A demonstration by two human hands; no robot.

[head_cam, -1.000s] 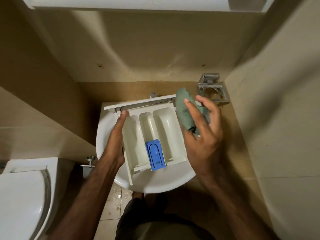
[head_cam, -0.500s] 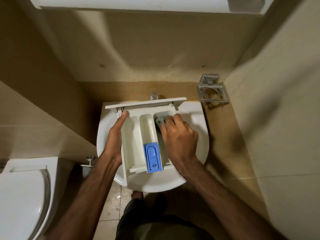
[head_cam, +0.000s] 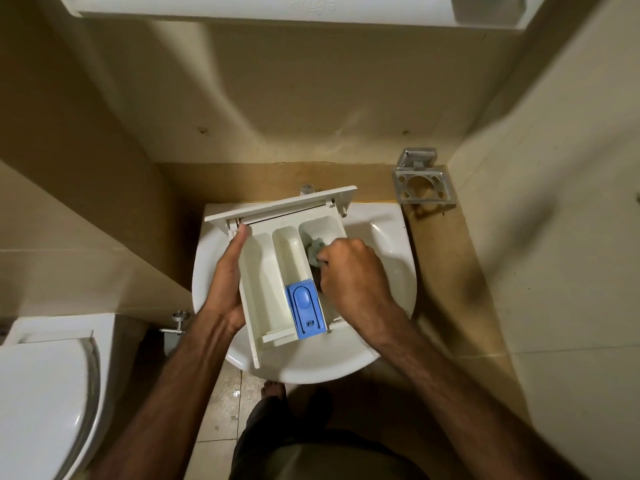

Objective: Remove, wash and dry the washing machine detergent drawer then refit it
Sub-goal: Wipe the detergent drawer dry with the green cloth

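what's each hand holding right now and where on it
Left hand grips the detergent drawer along its left side wall. Right hand holds a bunched green cloth pressed into the right compartment.

Dim, warm yellowish light from above. Sink [head_cam: 391, 237] rim brightest spot, mild glare on glaze beside right hand [head_cam: 349, 271]. Soft broad shadows on wall above sink; dark shadow right of sink on tiles. Floor below sink murky. Wide-angle bending of wall lines far from sink. Slight motion blur on right hand; rest fairly sharp.
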